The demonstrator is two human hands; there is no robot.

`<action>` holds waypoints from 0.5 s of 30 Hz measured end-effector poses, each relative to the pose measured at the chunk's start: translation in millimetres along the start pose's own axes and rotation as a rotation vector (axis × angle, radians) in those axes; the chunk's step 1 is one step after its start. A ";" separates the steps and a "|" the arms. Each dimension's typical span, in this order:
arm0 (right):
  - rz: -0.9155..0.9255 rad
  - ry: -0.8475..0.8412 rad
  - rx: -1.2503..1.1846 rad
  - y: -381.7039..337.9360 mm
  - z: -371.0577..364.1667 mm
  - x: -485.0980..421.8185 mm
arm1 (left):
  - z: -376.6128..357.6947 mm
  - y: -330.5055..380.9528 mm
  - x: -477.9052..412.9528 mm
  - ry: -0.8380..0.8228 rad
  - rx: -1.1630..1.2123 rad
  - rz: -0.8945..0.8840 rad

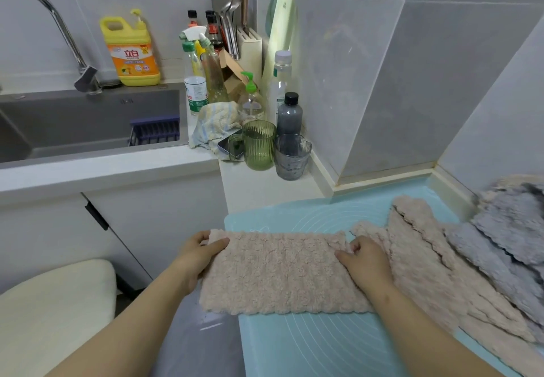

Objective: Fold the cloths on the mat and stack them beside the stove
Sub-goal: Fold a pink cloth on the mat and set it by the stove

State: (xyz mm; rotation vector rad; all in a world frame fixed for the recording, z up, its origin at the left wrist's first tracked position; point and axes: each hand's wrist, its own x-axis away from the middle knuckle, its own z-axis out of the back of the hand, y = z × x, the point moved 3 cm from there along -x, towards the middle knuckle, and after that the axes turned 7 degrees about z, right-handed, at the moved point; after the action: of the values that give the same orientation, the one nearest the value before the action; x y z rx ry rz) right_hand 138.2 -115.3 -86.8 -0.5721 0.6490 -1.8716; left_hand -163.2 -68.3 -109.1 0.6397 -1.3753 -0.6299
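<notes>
L hand [203, 254]: thumb on top, fingers under the far corner of its short edge of the beige cloth [279, 270]. That is a pinch, holding.

R hand [365, 262]: fingers curled onto the opposite short edge, also pinching (tips sink into the fluff, so can't tell how deep the hold is).

Key relation: the cloth lies flat betw. the two grips, long axis running straight from one hand to the other. Each hand sits at its own end, neither nearer. Cloth looks part-folded already.

Judgement: next fold prob. goes across that axis, one short end carried over to meet the other.

Under the grips: teal mat [323, 347]. The L-hand end of the cloth overhangs the mat edge.

Outward of R hand: loose beige cloths [426, 262], touching the held one. Beyond them grey cloths [506, 238], unfolded.

Below L forearm: glossy grey surface [191, 332], poss. the stove, can't confirm. No finished stack seen there, so task is early.
</notes>
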 end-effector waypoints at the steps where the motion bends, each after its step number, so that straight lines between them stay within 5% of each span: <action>1: 0.008 0.025 -0.061 -0.3 0.0 1.7 | 0.4 4.2 3.4 0.002 -0.010 -0.030; 7: -0.019 0.067 -0.196 -0.5 7.1 11.5 | -14.1 39.8 26.6 -0.022 -0.021 -0.221; 15: -0.123 0.048 -0.238 11.6 4.8 27.4 | -40.9 49.6 22.2 -0.101 -0.513 -0.272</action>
State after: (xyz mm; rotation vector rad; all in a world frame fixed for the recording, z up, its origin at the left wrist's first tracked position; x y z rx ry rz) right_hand 139.3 -145.4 -88.4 -0.7365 0.8940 -1.9400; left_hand -118.8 -49.0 -61.3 0.3830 -1.1586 -1.1992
